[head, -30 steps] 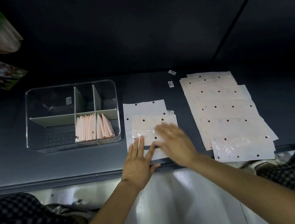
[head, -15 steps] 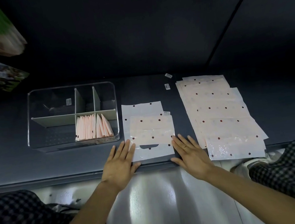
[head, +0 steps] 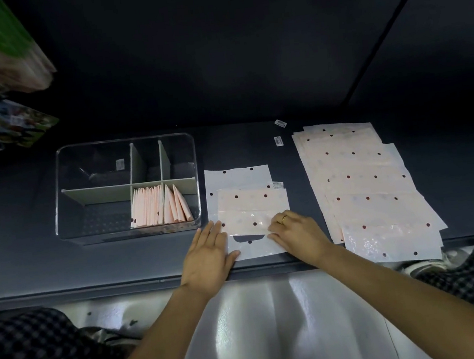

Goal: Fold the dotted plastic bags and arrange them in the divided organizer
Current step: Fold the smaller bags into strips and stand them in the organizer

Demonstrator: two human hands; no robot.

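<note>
The partly folded dotted bag (head: 250, 207) lies flat on the dark counter (head: 33, 270), just right of the clear organizer (head: 63, 199). The left hand (head: 209, 256) rests flat on the bag's near-left corner, fingers straight. The right hand (head: 298, 233) curls its fingertips onto the folded flap (whether it pinches the edge cannot be told). Folded bags (head: 159, 207) stand in the organizer's near-right compartment. A stack of flat bags (head: 363, 182) lies further right.

No text is reading clearly anywhere. Small stickers (head: 278, 141) on the counter (head: 32, 261) and bag (head: 237, 179) are showing only blurred marks.
</note>
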